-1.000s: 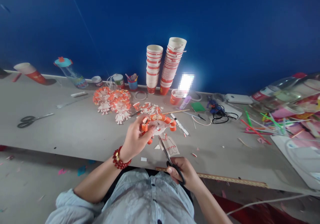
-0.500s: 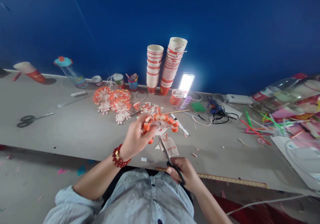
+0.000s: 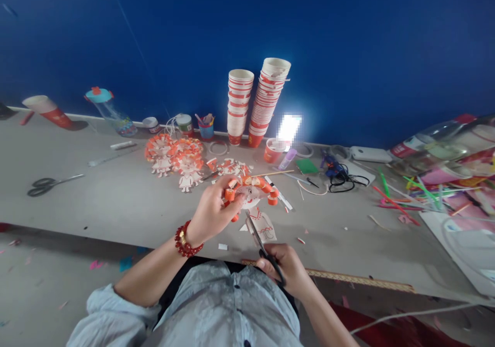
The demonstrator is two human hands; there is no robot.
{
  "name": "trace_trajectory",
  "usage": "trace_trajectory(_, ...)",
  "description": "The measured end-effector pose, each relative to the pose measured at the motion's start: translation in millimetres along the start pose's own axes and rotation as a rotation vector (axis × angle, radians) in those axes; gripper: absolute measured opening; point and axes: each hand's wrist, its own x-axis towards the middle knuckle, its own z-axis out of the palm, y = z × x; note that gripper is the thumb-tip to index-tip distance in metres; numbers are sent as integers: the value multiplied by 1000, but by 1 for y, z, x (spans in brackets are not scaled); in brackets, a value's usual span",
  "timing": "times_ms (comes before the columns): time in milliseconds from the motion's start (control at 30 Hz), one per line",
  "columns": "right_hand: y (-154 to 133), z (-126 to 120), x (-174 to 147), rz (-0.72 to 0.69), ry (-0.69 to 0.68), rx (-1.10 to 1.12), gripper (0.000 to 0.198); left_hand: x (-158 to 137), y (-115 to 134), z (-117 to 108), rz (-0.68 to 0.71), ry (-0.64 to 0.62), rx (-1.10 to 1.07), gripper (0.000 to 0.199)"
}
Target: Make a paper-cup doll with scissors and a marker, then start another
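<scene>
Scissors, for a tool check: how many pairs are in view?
2: one pair of scissors in the right hand, a second pair at far left on the table. The heap at far right may hide more.

No text, brand or number is legible. At the right rear of the desk (image 3: 127, 205), the red label (image 3: 402, 149) on the clear plastic bottle (image 3: 431, 133) bears pale marks, unreadable at this size. By the rear edge, the label on the small can (image 3: 185, 125) is likewise unreadable. Yellowish print on the red-and-white paper cup (image 3: 48, 111), left rear, cannot be deciphered.
</scene>
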Motion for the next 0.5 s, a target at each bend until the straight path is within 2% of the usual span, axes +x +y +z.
trace_trajectory(500,1,-2,1,23,-7,-22,61,4,2,0,41,-32,48,17)
